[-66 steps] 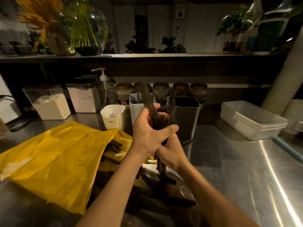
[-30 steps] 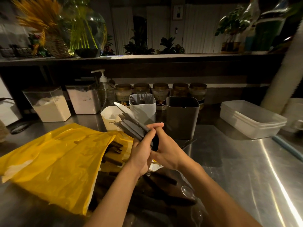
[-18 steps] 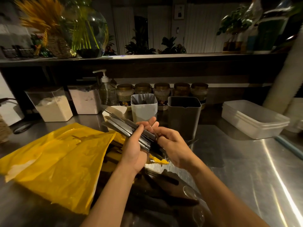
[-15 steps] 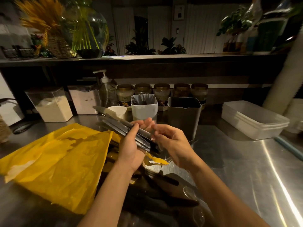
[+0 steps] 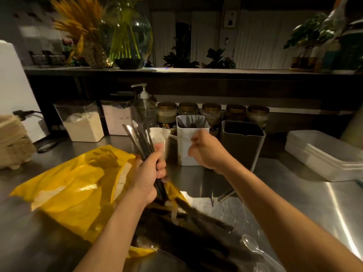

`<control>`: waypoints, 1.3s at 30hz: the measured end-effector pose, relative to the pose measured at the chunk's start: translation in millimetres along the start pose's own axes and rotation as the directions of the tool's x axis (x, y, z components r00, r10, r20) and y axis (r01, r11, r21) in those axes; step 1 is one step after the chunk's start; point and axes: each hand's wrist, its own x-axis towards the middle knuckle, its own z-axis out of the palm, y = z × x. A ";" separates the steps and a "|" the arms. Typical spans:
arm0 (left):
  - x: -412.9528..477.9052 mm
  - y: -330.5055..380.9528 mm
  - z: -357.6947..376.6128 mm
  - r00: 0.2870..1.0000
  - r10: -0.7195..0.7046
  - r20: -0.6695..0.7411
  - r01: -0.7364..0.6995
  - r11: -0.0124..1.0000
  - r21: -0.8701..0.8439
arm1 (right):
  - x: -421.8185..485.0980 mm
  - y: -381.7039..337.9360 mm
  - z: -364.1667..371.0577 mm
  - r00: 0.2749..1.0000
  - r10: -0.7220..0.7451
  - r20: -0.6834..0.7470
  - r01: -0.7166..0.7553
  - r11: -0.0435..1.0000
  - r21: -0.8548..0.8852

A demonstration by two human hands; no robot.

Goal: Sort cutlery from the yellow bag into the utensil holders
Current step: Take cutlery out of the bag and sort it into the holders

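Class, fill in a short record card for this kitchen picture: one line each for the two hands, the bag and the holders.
Left hand: grips a bundle of dark-handled cutlery, upright
Right hand: fingers curled, before the white holder; blurred, grasp unclear
White holder: has cutlery inside
Grey holder: right of the white one; inside too dark
Yellow bag: lies on the steel counter, loose cutlery at its mouth

On the counter [image 5: 294, 193], lower left of the frame: the bag [image 5: 74, 185]. At its mouth, bottom centre: loose cutlery [image 5: 196, 228]. Mid-frame, side by side: left holder [image 5: 161, 133], middle holder [image 5: 183, 152], right holder [image 5: 241, 142]. Behind those: jars [image 5: 212, 112]. Far right: stacked trays [image 5: 318, 154]. In front of the left holder: left hand [image 5: 147, 173] round a bundle [image 5: 137, 138]. In front of the middle holder: right hand [image 5: 206, 152].
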 end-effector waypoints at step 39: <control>-44.1 -8.1 11.3 0.930 -0.143 0.340 0.141 0.990 0.033 | -53.3 -1.8 24.3 0.988 -0.082 0.128 -0.054 0.595 0.802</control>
